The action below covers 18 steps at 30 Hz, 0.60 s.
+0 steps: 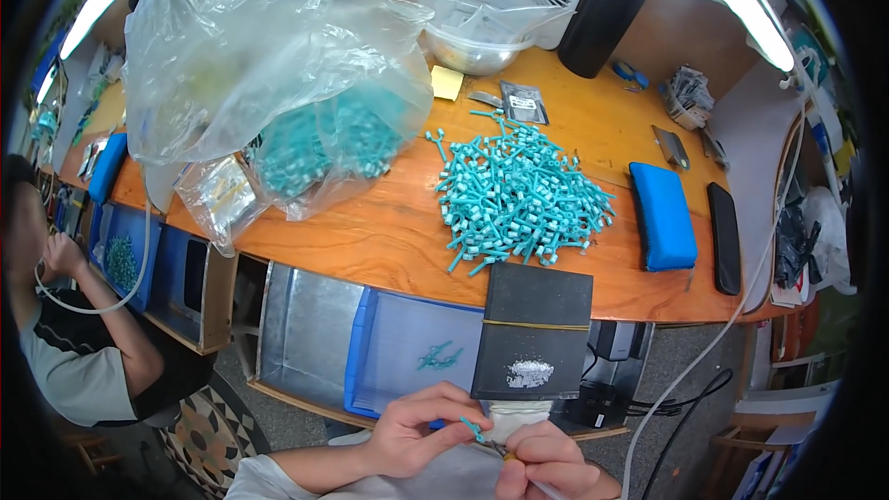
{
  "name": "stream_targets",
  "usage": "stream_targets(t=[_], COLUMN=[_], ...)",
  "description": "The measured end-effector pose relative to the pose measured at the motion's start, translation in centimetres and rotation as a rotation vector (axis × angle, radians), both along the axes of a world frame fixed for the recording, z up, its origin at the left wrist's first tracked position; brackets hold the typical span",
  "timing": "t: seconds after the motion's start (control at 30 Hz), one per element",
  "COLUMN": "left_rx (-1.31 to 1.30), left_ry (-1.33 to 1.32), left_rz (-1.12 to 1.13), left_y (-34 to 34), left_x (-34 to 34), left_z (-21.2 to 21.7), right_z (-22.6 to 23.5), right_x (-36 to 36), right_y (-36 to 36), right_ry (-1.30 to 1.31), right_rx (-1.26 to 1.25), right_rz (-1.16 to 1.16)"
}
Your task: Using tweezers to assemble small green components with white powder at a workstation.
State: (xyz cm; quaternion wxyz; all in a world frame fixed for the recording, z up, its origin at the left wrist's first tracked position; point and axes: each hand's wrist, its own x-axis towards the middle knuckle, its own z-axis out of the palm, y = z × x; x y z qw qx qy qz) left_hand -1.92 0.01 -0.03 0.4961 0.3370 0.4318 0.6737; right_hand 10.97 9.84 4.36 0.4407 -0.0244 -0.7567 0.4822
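So we've got a clear bag [278, 37] on the left, then a blue tray [359, 352]. Our left hand [421, 431] has a teal piece [473, 428] pinched in its fingertips, on our side of the black block [537, 294]. Teal pile [523, 190]'s up on the table [352, 239]; our right hand [548, 463]'s closed around a slim yellowish tool [509, 456].

On the near side of the bench [370, 231], you wear a pale grey top [417, 488]. Its loose left sleeve [273, 480] stops short of your wrist, leaving the left forearm [324, 466] uncovered; your hands [419, 431] are bare.
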Motion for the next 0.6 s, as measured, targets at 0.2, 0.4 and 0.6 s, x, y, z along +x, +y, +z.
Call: stream_targets(t=[0.2,0.4,0.6], left_rx=[0.021,0.031,0.021], left_ry=[0.008,0.045,0.068], left_rz=[-0.027,-0.015,-0.013], left_y=[0.40,0.49,0.44], left_x=[0.09,-0.06,-0.08], left_z=[0.32,0.30,0.35], right_z=[0.64,0.63,0.59], right_x=[0.26,0.12,0.22], right_y=[-0.06,-0.05,-0.12], right_ry=[-0.011,-0.031,-0.030], right_rx=[0.065,0.089,0.073], right_rz=[-0.040,-0.035,-0.050])
